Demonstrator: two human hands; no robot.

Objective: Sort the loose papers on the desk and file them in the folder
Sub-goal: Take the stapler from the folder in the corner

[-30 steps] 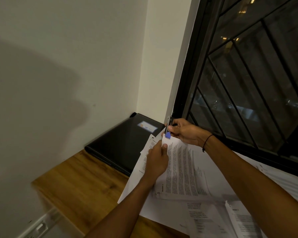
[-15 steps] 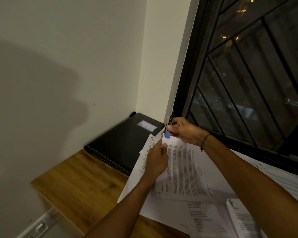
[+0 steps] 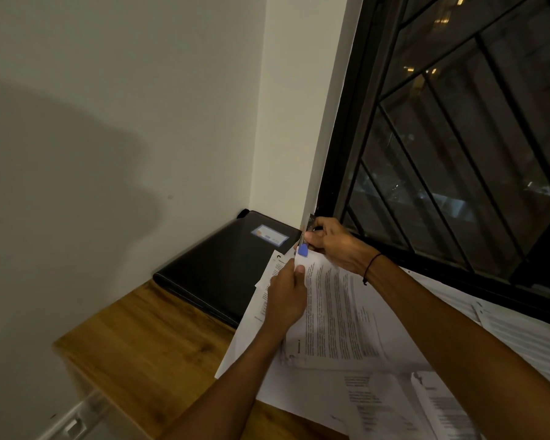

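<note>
A stack of printed papers (image 3: 340, 312) lies tilted over other sheets on the wooden desk (image 3: 146, 338). My left hand (image 3: 288, 296) grips the stack near its top left corner, thumb on the top sheet. My right hand (image 3: 337, 246) holds a small black stapler with a blue part (image 3: 303, 250) at that same corner. A closed black folder (image 3: 229, 265) with a pale label lies in the wall corner, just left of the papers. Part of the stapler is hidden by my fingers.
More loose printed sheets (image 3: 394, 404) spread over the desk at lower right, up to the window sill. A barred dark window (image 3: 458, 154) stands close on the right. White walls enclose the corner. The desk's left edge drops off near a white fitting (image 3: 73, 427).
</note>
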